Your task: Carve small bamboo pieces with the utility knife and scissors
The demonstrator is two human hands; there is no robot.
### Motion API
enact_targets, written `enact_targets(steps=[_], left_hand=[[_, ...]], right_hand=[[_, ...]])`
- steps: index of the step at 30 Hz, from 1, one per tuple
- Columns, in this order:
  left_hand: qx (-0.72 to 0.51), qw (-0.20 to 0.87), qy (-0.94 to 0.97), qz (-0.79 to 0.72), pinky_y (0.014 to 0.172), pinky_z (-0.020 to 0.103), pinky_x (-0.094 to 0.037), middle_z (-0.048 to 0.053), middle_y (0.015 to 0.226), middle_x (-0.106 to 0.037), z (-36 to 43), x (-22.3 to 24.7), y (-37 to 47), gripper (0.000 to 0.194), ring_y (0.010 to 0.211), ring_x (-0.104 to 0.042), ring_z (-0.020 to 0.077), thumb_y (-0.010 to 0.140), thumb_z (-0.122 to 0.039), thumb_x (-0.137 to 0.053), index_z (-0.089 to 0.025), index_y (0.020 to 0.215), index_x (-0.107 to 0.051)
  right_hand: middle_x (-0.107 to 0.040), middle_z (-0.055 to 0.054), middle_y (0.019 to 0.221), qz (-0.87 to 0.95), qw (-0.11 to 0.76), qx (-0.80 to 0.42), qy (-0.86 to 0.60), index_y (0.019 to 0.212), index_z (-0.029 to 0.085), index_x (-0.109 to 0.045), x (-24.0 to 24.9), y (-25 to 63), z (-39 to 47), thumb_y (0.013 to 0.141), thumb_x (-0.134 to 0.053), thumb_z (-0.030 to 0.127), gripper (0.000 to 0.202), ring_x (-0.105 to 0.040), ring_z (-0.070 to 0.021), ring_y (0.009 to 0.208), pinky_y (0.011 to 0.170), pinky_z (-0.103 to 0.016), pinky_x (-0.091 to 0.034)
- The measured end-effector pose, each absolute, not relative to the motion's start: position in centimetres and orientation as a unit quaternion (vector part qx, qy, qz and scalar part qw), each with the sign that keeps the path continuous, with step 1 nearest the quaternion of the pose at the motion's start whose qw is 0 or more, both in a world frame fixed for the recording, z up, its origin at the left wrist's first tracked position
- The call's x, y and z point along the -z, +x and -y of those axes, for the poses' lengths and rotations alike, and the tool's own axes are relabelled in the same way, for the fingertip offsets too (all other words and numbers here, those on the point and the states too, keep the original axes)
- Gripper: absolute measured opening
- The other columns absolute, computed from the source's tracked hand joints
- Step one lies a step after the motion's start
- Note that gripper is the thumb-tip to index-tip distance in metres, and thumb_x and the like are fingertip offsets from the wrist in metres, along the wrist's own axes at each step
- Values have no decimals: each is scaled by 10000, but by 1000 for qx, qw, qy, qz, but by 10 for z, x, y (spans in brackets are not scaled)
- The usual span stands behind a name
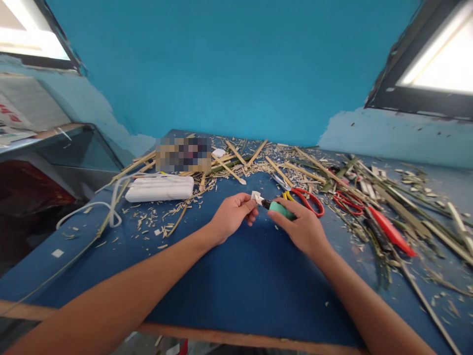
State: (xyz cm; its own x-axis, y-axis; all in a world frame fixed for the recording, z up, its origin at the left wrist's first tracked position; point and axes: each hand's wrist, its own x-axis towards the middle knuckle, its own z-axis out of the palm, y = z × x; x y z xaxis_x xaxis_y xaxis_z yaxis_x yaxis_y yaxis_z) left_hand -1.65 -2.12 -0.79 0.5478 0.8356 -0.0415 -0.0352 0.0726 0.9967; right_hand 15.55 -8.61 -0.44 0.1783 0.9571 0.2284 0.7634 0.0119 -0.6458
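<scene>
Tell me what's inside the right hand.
The right hand holds a green-and-black tool; its dark end points toward a pale piece pinched in the left hand. The right hand covers the rest, so its full shape cannot be seen.

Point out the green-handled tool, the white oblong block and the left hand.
Green-handled tool [281, 210]: head view, on the green handle.
White oblong block [159, 188]: head view, middle of its casing.
Left hand [232, 214]: head view, middle of the hand.

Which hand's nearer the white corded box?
Left. The left hand is to the right of the white corded box, not touching; the right hand is farther right, past the left one.
</scene>
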Motion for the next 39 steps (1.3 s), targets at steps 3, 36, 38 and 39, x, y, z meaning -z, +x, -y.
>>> enact_targets(steps=[3, 36, 38, 39], left_hand=[[-358, 631, 582, -368, 500, 220, -429, -6, 640, -548, 29, 7, -14, 210, 527, -502, 83, 813, -342, -516, -136, 771, -522], [-311, 592, 660, -341, 555, 220, -439, -5, 662, -560, 22, 3, -19, 274, 549, -512, 86, 821, -403, -494, -145, 735, -526], [-314, 598, 656, -337, 552, 220, -438, -5, 662, -558, 21, 4, -19, 277, 549, -511, 86, 821, -407, -494, -144, 740, -530], [-315, 601, 654, -335, 550, 218, -437, -6, 660, -557, 21, 4, -19, 280, 548, -509, 85, 821, -409, -494, -143, 741, -532]], right_hand=[[-660, -48, 1080, 624, 340, -139, -690, 1058, 274, -653, 5, 152, 87, 745, -560, 520, 408, -610, -256, 949, 838, -392, -448], [-694, -59, 1000, 584, 359, -165, -709, 1031, 205, -677, -5, 167, 87, 718, -567, 520, 458, -626, -257, 914, 755, -335, -480], [-704, -39, 941, 610, 335, -179, -695, 1024, 217, -684, -7, 165, 89, 726, -557, 512, 438, -638, -238, 837, 705, -315, -486], [-707, -30, 907, 621, 325, -184, -690, 1021, 222, -688, -8, 164, 90, 730, -552, 510, 431, -640, -226, 799, 678, -302, -486]])
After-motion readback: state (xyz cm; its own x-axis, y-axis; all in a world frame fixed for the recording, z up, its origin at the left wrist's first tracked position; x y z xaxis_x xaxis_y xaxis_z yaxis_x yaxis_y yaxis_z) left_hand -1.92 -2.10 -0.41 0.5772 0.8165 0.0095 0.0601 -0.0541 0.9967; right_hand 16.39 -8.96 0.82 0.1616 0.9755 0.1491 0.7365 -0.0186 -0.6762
